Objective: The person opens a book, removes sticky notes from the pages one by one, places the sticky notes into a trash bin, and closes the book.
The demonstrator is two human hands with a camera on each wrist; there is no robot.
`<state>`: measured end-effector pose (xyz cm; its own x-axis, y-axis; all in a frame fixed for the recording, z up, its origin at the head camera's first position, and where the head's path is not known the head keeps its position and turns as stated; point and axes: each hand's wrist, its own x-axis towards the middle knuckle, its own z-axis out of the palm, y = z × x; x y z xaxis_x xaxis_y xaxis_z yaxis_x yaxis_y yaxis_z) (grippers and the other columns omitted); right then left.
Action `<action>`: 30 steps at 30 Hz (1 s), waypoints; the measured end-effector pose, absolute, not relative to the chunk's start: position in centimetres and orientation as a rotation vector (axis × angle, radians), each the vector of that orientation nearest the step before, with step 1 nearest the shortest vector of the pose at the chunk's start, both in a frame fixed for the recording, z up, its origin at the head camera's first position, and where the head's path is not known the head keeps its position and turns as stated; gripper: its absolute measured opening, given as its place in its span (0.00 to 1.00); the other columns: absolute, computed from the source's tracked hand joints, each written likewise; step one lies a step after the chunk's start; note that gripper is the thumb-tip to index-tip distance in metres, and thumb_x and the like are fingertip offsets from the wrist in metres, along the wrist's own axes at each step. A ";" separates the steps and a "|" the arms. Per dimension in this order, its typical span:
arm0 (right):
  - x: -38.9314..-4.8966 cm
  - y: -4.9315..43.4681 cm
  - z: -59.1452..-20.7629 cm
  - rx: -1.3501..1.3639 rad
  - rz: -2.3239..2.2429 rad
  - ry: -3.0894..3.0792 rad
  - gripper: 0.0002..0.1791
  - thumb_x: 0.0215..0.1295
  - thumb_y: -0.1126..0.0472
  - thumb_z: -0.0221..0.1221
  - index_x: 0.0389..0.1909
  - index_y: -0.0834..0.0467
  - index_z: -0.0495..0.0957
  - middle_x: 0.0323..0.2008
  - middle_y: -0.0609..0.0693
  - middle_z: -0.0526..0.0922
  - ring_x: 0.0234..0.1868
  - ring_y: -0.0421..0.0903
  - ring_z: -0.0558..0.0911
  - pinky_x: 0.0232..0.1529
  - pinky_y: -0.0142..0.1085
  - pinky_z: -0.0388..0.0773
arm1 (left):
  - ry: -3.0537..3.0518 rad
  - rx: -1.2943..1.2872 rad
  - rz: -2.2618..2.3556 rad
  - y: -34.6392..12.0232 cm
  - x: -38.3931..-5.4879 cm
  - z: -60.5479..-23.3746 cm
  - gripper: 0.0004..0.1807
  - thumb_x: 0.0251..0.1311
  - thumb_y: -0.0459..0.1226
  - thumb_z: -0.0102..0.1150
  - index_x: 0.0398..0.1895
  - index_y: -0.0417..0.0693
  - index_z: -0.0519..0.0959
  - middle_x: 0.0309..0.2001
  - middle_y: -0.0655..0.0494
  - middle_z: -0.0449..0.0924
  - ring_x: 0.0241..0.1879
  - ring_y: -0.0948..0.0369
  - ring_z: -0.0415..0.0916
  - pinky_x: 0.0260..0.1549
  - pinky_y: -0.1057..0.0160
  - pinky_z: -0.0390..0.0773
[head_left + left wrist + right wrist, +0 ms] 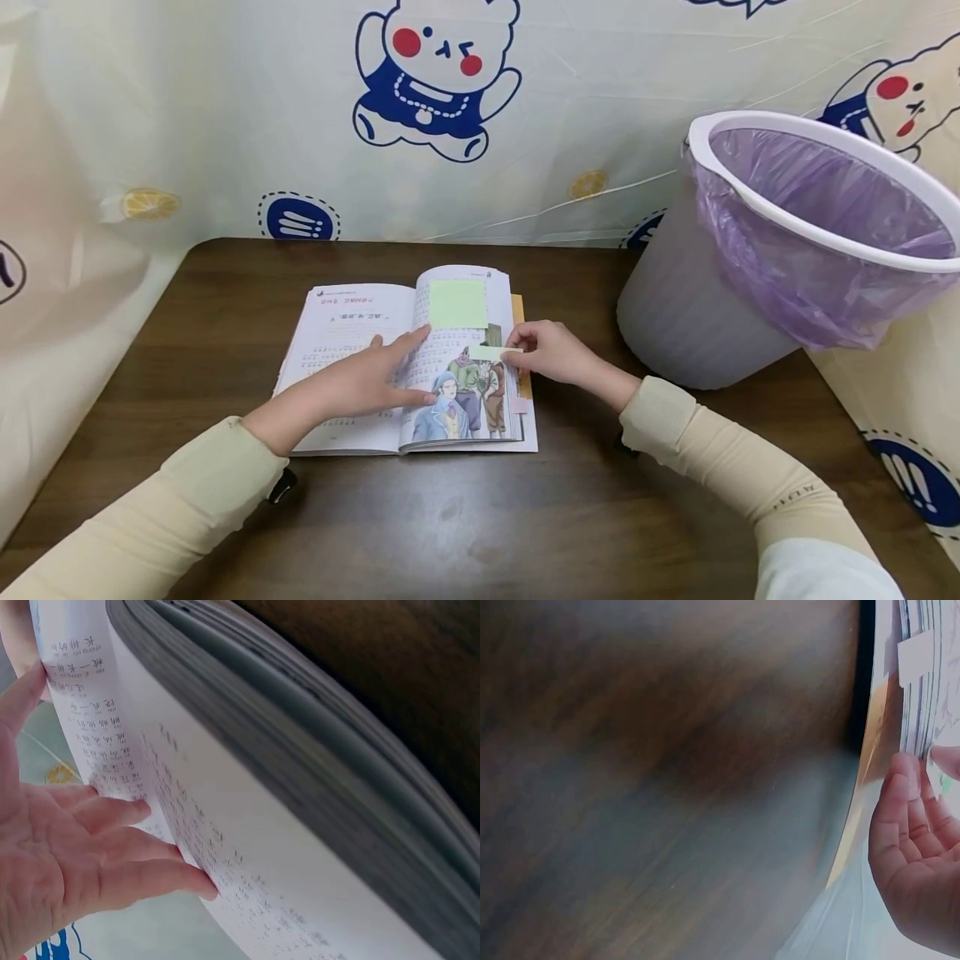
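An open book (318,321) lies on the table with printed pages and a coloured illustration (450,417) on the right page. My left hand (360,382) reaches across the fold with spread fingers, thumb and index finger on the right page; in the left wrist view its fingers rest on the text. A large light-green sticky note (458,304) sits high on that page. Below it, my right hand (553,352) pinches a narrow pale-green sticky strip (486,353) at the page's outer edge. In the right wrist view, its fingertips meet the stacked page edges (922,712).
A pale pink tab (521,406) and an orange-yellow strip (517,310) stick out from the book's right side. A grey bin (675,292) lined with a purple bag (757,250) stands at the back right. A patterned curtain (262,100) hangs behind the brown table (420,533).
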<state>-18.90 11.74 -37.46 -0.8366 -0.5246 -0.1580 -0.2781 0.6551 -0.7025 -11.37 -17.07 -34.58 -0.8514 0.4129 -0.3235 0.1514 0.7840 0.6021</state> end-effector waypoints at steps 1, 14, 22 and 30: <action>-18.9 11.7 -37.5 -0.652 -0.946 2.548 0.06 0.67 0.60 0.68 0.35 0.58 0.83 0.26 0.48 0.78 0.29 0.45 0.74 0.30 0.34 0.70 | 2.533 0.417 0.791 -17.0 -11.4 -34.6 0.58 0.63 0.60 0.65 0.84 0.48 0.44 0.80 0.39 0.46 0.75 0.27 0.34 0.68 0.29 0.50; -18.6 11.1 -36.7 -0.879 -0.423 2.784 0.17 0.63 0.52 0.72 0.47 0.57 0.82 0.37 0.50 0.83 0.29 0.43 0.75 0.29 0.34 0.73 | 2.617 0.365 0.590 -15.5 -11.3 -35.0 0.58 0.64 0.60 0.64 0.83 0.43 0.43 0.78 0.35 0.53 0.73 0.24 0.38 0.62 0.27 0.59; -18.5 10.8 -36.1 -0.996 -0.505 2.872 0.15 0.63 0.57 0.72 0.33 0.58 0.75 0.30 0.50 0.74 0.25 0.43 0.71 0.25 0.33 0.67 | 2.665 0.338 0.512 -14.7 -11.2 -35.1 0.59 0.61 0.61 0.66 0.83 0.42 0.47 0.75 0.31 0.58 0.72 0.23 0.44 0.61 0.27 0.62; -19.7 9.1 -34.3 -1.153 -0.308 2.904 0.28 0.62 0.54 0.74 0.58 0.61 0.77 0.54 0.56 0.78 0.48 0.50 0.79 0.47 0.41 0.80 | 2.679 0.337 0.478 -14.5 -11.4 -35.1 0.58 0.61 0.63 0.66 0.83 0.43 0.48 0.75 0.31 0.59 0.71 0.22 0.45 0.51 0.25 0.71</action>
